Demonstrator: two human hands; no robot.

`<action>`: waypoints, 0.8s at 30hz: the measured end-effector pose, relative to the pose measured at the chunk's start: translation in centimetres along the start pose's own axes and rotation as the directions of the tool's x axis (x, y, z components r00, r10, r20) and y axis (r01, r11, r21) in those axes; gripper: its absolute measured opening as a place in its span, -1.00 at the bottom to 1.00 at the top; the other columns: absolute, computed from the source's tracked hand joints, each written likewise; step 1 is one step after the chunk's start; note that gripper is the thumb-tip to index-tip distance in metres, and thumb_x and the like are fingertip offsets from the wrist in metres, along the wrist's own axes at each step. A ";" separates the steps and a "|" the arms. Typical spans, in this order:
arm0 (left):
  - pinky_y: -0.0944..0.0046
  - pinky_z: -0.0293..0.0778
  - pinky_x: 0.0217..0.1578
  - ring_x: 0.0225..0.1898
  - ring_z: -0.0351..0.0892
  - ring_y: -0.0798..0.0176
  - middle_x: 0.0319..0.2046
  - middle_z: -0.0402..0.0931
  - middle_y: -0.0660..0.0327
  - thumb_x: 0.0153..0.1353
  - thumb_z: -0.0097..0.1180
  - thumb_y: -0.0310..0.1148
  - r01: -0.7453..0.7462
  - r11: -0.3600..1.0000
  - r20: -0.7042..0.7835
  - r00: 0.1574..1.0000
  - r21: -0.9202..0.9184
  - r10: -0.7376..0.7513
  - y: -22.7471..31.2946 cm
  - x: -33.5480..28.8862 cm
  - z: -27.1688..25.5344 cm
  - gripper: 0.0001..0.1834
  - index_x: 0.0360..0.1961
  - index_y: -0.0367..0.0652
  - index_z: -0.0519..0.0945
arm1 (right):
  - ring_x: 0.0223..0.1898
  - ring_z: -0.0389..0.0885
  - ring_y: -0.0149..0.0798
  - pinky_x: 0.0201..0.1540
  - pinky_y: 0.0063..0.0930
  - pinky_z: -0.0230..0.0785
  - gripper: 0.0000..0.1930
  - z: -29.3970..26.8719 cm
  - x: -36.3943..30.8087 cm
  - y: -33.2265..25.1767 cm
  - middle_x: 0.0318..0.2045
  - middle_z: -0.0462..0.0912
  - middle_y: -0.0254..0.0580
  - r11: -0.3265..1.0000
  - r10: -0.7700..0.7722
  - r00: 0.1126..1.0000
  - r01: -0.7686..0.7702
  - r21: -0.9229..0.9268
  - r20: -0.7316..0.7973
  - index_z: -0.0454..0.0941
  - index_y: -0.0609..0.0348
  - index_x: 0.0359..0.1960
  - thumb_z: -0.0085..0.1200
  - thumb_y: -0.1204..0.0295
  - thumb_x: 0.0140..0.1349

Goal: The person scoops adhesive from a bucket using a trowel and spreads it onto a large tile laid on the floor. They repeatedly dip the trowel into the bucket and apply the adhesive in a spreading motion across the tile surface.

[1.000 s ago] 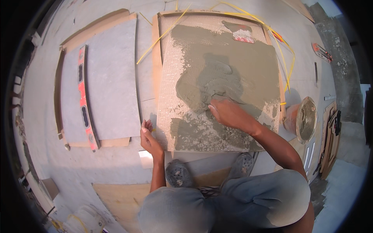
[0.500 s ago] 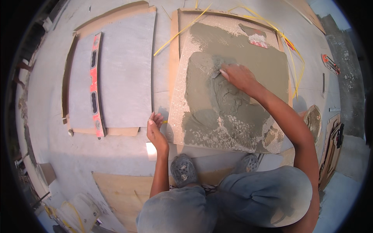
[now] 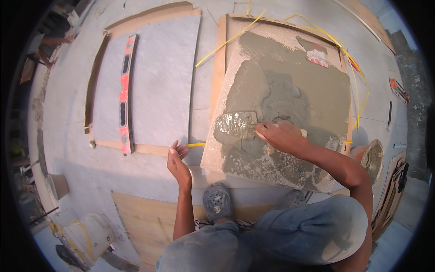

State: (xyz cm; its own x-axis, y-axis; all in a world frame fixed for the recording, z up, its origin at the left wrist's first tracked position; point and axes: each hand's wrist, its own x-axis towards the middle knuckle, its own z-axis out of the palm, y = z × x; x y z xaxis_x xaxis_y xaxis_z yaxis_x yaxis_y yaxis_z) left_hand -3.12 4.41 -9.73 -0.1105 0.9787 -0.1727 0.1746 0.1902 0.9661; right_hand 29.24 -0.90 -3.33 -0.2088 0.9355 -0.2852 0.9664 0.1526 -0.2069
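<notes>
My right hand (image 3: 282,136) grips a trowel (image 3: 236,125) by its handle. The wet, shiny blade points left and lies on grey mortar (image 3: 321,86). That mortar is spread over the back of a large tile (image 3: 232,93), whose pale textured surface shows along the left and near edges. My left hand (image 3: 178,162) holds nothing; its loosely bent fingers are apart, near the lower right corner of a smooth grey tile (image 3: 158,81). On the far right part of the mortared tile lies another flat tool (image 3: 316,52), its blade smeared with mortar.
A red spirit level (image 3: 127,93) rests on the grey tile, with cardboard (image 3: 96,84) around its edges. Yellow straps (image 3: 229,38) lie about the far side. A mortar-caked bucket (image 3: 372,158) stands right, a white bucket (image 3: 86,238) lower left. Orange-handled pliers-like tool (image 3: 399,90) lies far right.
My right hand has drawn the trowel toward me, and its blade now lies flat to the left. The mortar's ridges have shifted. My left hand stays near the grey tile's corner.
</notes>
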 end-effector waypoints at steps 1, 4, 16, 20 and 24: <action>0.23 0.47 -0.06 -0.18 0.54 0.25 -0.18 0.57 0.04 0.50 -0.34 -0.10 -0.003 1.000 0.011 1.000 0.004 0.003 0.1 0.0 0.3 -0.44 0.14 -0.40 0.45 | -0.35 0.64 0.08 -0.30 -0.01 0.48 -0.77 -0.3 1.0 1.1 -0.38 0.62 -0.09 0.999 0.029 0.998 -0.028 0.018 -0.054 0.43 0.12 -0.26 -0.07 0.21 0.36; 0.23 0.47 -0.07 -0.16 0.53 0.25 -0.19 0.57 0.03 0.50 -0.34 -0.10 -0.014 1.000 0.041 0.999 0.017 0.014 0.9 -0.3 1.4 -0.44 0.13 -0.41 0.45 | -0.31 0.64 0.08 -0.28 -0.01 0.46 -0.78 -1.1 5.3 7.0 -0.34 0.62 -0.06 0.999 0.040 0.975 -0.039 0.012 -0.219 0.42 0.13 -0.22 -0.09 0.23 0.35; 0.23 0.48 -0.12 -0.21 0.55 0.23 -0.22 0.57 0.06 0.49 -0.34 -0.06 0.047 0.999 0.004 0.999 -0.012 -0.047 -0.3 -2.1 -0.2 -0.41 0.11 -0.42 0.46 | -0.08 0.56 0.21 0.00 -0.02 0.37 -0.62 -4.2 10.8 15.4 -0.19 0.62 0.23 0.922 0.279 0.955 -0.236 0.308 -0.104 0.55 0.28 -0.06 -0.07 0.20 0.31; 0.26 0.49 -0.14 -0.21 0.56 0.25 -0.22 0.58 0.07 0.49 -0.33 -0.06 0.053 0.998 -0.006 0.999 -0.022 -0.053 -1.1 -2.0 -0.7 -0.42 0.12 -0.40 0.46 | -0.08 0.56 0.18 0.00 -0.03 0.37 -0.60 -3.9 7.7 9.3 -0.18 0.62 0.22 0.889 0.185 0.983 -0.167 0.426 -0.001 0.55 0.30 -0.05 -0.08 0.20 0.32; 0.28 0.50 -0.16 -0.22 0.56 0.27 -0.22 0.58 0.08 0.50 -0.32 -0.06 0.080 0.995 -0.003 0.997 -0.055 -0.081 -1.0 -1.7 -0.1 -0.43 0.14 -0.40 0.44 | -0.28 0.61 0.18 -0.18 -0.03 0.45 -0.63 -2.9 3.0 2.6 -0.35 0.63 0.10 0.882 0.110 0.979 -0.177 0.437 0.175 0.53 0.29 -0.21 -0.06 0.15 0.36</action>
State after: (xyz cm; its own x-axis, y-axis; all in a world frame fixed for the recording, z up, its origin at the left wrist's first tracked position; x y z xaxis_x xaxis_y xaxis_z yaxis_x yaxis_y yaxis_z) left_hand -3.21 2.52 -10.33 -0.1269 0.9600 -0.2496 0.1108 0.2638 0.9582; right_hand 31.56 3.28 -2.03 -0.1246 0.8764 -0.4652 0.8235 -0.1702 -0.5412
